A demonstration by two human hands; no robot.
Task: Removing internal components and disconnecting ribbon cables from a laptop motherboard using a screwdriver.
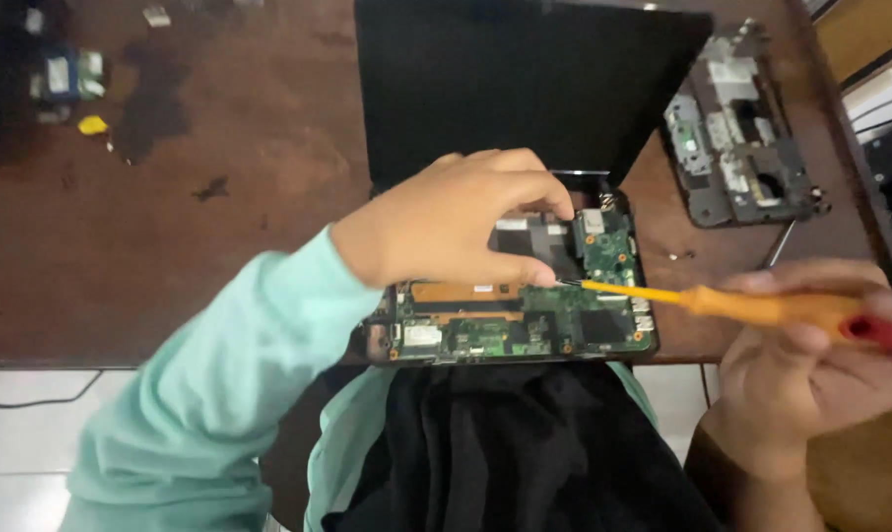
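The left hand (456,219), in a mint-green sleeve (219,394), is resting on the opened laptop (525,325), its fingers curled down and its thumb and fingertips pressing on the exposed board near the middle. It is not pinching anything that can be made out. The right hand (810,365) is wrapping closed around the handle of a screwdriver (751,305), which has an orange handle with a red end. The shaft is running leftward and its tip is touching the board just beside the left thumb.

The laptop is lying at the near edge of the brown worktop (219,227), right in front of the person, with its green circuit board uncovered and its dark lid (505,79) standing open behind the left hand. A black cloth (505,453) is lying on the person's lap below it.

To the right, well apart from the laptop, a removed grey casing part (741,128) is lying on the worktop. A few small bits, one of them yellow (92,125), are sitting far off at the left.
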